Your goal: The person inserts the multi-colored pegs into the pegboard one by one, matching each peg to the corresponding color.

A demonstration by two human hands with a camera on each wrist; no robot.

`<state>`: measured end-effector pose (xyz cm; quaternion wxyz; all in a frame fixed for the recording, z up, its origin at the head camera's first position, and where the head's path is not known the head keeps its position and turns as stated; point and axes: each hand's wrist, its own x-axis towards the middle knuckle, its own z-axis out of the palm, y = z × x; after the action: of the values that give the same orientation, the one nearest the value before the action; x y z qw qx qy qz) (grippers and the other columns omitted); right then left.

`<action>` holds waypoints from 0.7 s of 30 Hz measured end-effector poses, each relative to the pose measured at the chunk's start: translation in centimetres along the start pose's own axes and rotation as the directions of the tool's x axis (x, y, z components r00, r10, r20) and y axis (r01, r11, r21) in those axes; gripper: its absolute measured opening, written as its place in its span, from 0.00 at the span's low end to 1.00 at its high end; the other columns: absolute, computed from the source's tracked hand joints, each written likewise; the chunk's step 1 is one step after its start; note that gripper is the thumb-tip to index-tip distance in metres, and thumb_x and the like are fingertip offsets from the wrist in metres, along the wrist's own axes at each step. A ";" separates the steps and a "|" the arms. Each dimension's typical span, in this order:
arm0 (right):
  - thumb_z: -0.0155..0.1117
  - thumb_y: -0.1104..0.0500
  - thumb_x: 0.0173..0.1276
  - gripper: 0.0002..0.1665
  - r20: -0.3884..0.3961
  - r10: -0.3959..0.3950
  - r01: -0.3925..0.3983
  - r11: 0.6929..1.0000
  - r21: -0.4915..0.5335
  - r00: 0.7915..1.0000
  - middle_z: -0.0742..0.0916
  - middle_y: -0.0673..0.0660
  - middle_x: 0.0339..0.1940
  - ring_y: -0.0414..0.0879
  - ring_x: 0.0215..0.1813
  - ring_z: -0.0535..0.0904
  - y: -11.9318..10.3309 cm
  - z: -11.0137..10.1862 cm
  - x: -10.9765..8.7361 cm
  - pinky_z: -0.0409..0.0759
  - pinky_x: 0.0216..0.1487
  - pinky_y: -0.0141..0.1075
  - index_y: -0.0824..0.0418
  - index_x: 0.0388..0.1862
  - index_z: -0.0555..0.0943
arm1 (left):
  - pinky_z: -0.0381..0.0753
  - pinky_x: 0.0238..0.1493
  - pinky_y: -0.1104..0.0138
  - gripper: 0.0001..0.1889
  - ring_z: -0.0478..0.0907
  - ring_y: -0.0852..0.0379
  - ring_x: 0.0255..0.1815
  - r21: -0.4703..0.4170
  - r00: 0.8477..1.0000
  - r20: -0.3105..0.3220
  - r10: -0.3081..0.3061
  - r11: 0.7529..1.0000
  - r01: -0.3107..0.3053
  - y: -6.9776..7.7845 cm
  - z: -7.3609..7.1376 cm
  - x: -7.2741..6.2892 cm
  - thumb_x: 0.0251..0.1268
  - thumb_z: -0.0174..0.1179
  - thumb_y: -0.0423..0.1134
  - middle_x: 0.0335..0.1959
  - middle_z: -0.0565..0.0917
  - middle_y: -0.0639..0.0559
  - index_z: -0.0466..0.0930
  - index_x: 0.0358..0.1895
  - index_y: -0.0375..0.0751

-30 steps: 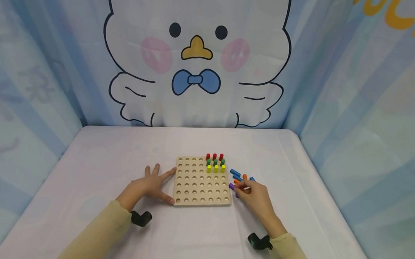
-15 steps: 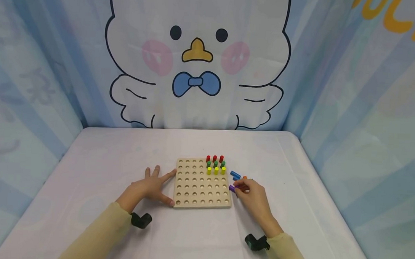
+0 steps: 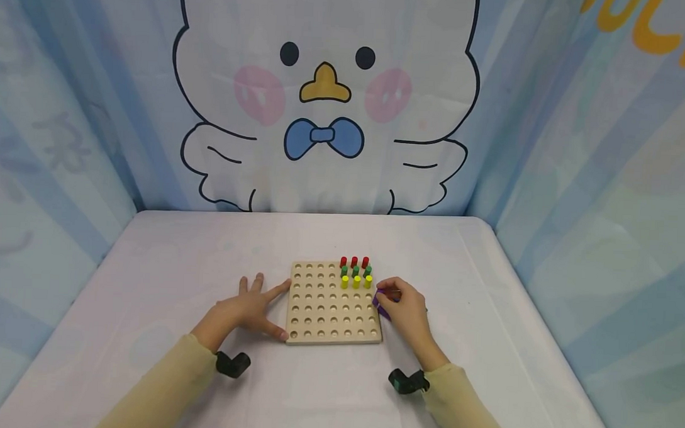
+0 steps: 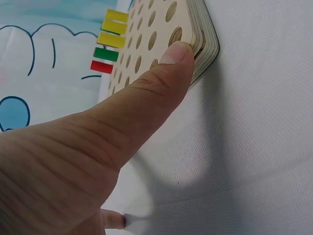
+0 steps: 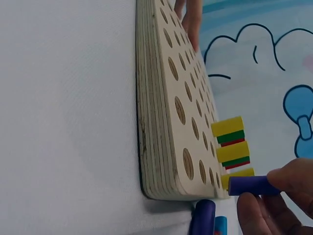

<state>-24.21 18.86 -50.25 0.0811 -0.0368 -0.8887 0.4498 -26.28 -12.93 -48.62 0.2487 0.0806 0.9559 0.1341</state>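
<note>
A wooden pegboard (image 3: 314, 314) lies on the table, with short rows of red pegs (image 3: 354, 261), green pegs (image 3: 355, 272) and yellow pegs (image 3: 356, 282) standing at its far right corner. My left hand (image 3: 245, 308) is spread at the board's left side; in the left wrist view its thumb (image 4: 161, 81) touches the near corner. At the right edge, my right hand (image 3: 408, 309) pinches a purple peg (image 5: 252, 185) between thumb and fingers. That peg is roughly level with the yellow pegs in the right wrist view, apart from any hole I can make out.
Another purple peg (image 5: 203, 219) and a blue peg (image 5: 221, 225) lie on the table beside the board. My right hand hides other loose pegs in the head view. White cloth covers the table (image 3: 325, 390); a printed curtain (image 3: 321, 175) stands behind it.
My right hand has picked up a purple peg and moved left to the board's right edge. Loose blue and orange pegs have become hidden behind it. The left hand stays put.
</note>
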 end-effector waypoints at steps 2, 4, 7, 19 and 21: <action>0.71 0.63 0.69 0.08 -0.002 0.009 -0.009 1.000 0.009 1.000 0.91 0.56 0.45 0.51 0.48 0.89 -0.2 0.2 0.2 0.86 0.52 0.45 0.58 0.46 0.85 | 0.53 0.57 0.14 0.64 0.32 0.18 0.81 0.000 1.000 -0.001 -0.001 1.000 0.001 0.0 0.0 0.0 0.42 0.78 0.69 0.84 0.39 0.26 0.50 0.84 0.63; 0.71 0.62 0.70 0.08 -0.004 0.016 -0.016 1.000 0.011 1.000 0.90 0.56 0.46 0.51 0.49 0.88 -0.3 0.4 0.4 0.87 0.51 0.44 0.58 0.47 0.84 | 0.53 0.57 0.14 0.64 0.32 0.18 0.81 0.001 1.000 -0.002 0.000 1.000 0.000 0.1 0.0 -0.1 0.42 0.78 0.69 0.84 0.39 0.27 0.50 0.84 0.63; 0.70 0.62 0.70 0.08 -0.002 0.017 -0.017 1.000 0.015 1.000 0.90 0.57 0.47 0.51 0.49 0.88 -0.4 0.5 0.5 0.87 0.50 0.43 0.59 0.47 0.84 | 0.53 0.57 0.14 0.64 0.33 0.18 0.81 0.005 1.000 -0.005 0.003 1.000 -0.003 0.1 -0.1 -0.2 0.42 0.78 0.69 0.84 0.39 0.26 0.50 0.84 0.63; 0.71 0.64 0.70 0.06 0.024 0.043 -0.044 0.998 0.036 0.999 0.90 0.56 0.47 0.49 0.49 0.88 -0.3 1.3 0.9 0.87 0.44 0.37 0.58 0.44 0.84 | 0.52 0.57 0.14 0.64 0.32 0.18 0.81 -0.005 1.000 -0.004 0.008 1.000 -0.008 0.1 -0.1 -0.4 0.43 0.78 0.68 0.84 0.39 0.27 0.50 0.84 0.63; 0.70 0.64 0.70 0.05 0.024 0.040 -0.041 0.998 0.044 0.999 0.89 0.57 0.47 0.49 0.48 0.87 -0.2 1.4 0.9 0.87 0.44 0.37 0.59 0.44 0.84 | 0.52 0.57 0.14 0.64 0.32 0.18 0.81 -0.004 1.000 -0.003 0.006 1.000 -0.006 0.1 -0.1 -0.4 0.43 0.78 0.68 0.84 0.39 0.26 0.50 0.84 0.62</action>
<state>-25.30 17.69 -50.79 0.0625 -0.0479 -0.8784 0.4714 -26.02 -12.92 -48.29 0.2472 0.0830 0.9557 0.1368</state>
